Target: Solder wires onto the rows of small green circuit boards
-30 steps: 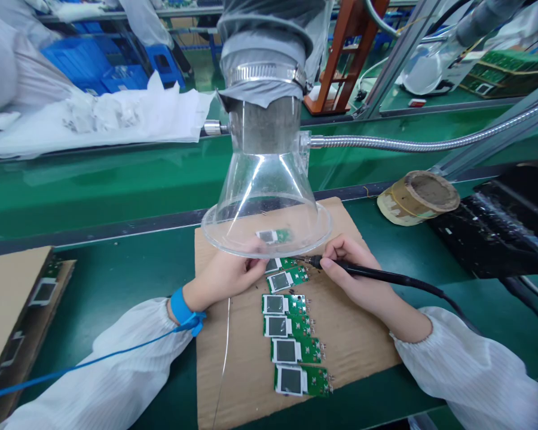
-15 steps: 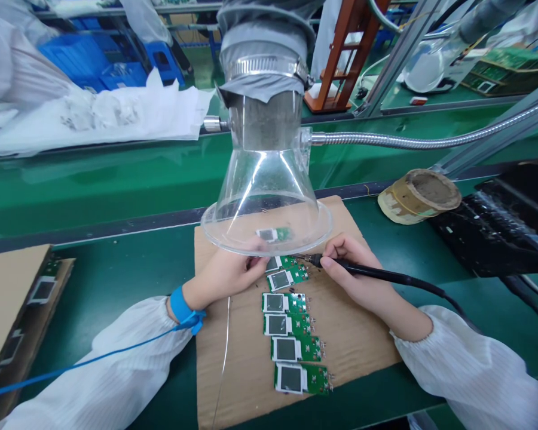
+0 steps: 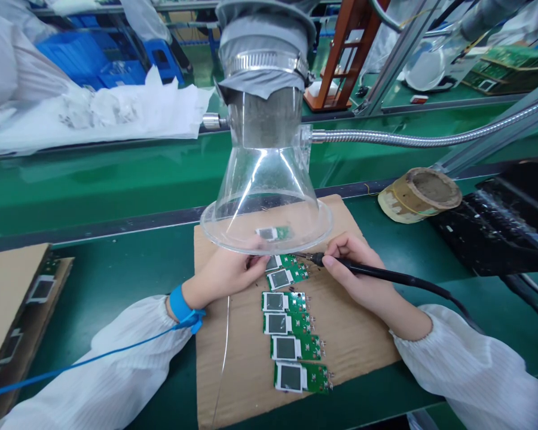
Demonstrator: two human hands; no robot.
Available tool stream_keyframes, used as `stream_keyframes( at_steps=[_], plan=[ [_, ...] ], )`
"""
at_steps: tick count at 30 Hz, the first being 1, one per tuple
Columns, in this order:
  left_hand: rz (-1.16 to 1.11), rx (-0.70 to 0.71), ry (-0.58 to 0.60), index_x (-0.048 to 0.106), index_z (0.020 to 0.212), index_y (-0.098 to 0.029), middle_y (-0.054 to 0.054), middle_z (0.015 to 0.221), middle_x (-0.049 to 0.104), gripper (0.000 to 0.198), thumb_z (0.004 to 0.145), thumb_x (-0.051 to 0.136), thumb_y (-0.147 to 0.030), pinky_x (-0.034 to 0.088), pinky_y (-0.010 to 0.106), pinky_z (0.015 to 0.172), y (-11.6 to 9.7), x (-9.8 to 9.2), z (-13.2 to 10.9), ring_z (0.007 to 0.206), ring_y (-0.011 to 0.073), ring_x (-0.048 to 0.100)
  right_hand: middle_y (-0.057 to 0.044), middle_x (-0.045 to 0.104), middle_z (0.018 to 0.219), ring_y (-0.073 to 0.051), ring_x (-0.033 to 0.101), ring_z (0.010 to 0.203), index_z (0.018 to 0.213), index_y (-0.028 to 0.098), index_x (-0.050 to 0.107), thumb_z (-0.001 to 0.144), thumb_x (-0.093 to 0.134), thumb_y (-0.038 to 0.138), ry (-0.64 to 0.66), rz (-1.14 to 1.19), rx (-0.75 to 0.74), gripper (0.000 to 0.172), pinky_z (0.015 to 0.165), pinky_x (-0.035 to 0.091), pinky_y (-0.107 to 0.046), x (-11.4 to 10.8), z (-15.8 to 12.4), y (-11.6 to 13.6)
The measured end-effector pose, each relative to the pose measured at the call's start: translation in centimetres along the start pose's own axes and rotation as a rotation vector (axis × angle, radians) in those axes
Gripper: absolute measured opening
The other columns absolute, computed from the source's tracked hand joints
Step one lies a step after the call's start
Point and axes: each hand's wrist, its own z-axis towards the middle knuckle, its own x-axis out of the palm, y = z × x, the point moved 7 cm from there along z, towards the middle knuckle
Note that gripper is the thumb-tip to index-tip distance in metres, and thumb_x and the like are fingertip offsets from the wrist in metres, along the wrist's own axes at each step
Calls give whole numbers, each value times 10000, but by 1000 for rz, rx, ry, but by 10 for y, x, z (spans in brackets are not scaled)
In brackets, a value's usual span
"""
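Several small green circuit boards [image 3: 291, 325] lie in a column on a brown cardboard sheet [image 3: 349, 334]. My right hand [image 3: 356, 278] grips a black soldering iron [image 3: 385, 276] like a pen, its tip at the upper boards [image 3: 291, 263]. My left hand [image 3: 226, 272] is closed beside those boards, fingertips pinched near a thin solder wire [image 3: 226, 346] that trails down the cardboard; the wire at the fingers is hard to see. A blue wrist strap [image 3: 179, 307] with a blue cord is on my left wrist. A clear fume hood [image 3: 266, 203] hangs just above the hands.
A roll of tape [image 3: 419, 194] sits at the right, with a black tray [image 3: 497, 233] beyond it. More cardboard with boards [image 3: 22, 298] lies at the left edge. A flexible metal hose [image 3: 407, 140] runs right from the hood. White sheets [image 3: 98, 116] lie behind the conveyor.
Almost nothing has moved; both hands keep their place at the upper boards, and the view has shifted only slightly.
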Motion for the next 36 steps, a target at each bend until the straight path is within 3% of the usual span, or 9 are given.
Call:
stream_keyframes(
  at_steps=[5,9,24,31,36],
  plan=[
    [37,20,-46,648,959,-178,-15,752,588,147,1049,538,-216,413,274,634,-7,-6,0,643,133,499,22,557,729,-145,487,591,940,255,550,1053,658,458,-163,160,-4,256,559,357,-318,-12,-2,-2],
    [22,46,-59,637,943,-180,-30,727,537,145,1045,536,-200,390,265,612,-10,-7,1,627,127,467,23,568,735,-136,485,591,932,253,550,1047,674,446,-139,171,-1,256,558,347,-317,-11,0,-2],
    [88,38,-187,609,935,-199,-18,755,651,103,999,574,-126,472,242,605,-15,-21,2,642,128,572,9,609,761,-151,544,637,949,253,573,1041,681,472,-75,97,56,261,574,405,-307,-5,3,-3],
    [111,26,-186,596,946,-205,-18,787,666,95,998,585,-126,509,255,654,-12,-19,2,679,137,601,-25,699,966,-171,663,818,1082,262,643,1023,716,473,-20,-16,42,231,715,524,-316,2,4,0],
    [118,7,-175,594,961,-204,-7,810,667,88,1006,586,-130,520,270,682,-11,-18,3,709,148,608,-20,664,848,-194,650,777,1100,265,643,1014,726,478,-47,19,69,244,653,502,-322,-1,1,-8]
  ],
)
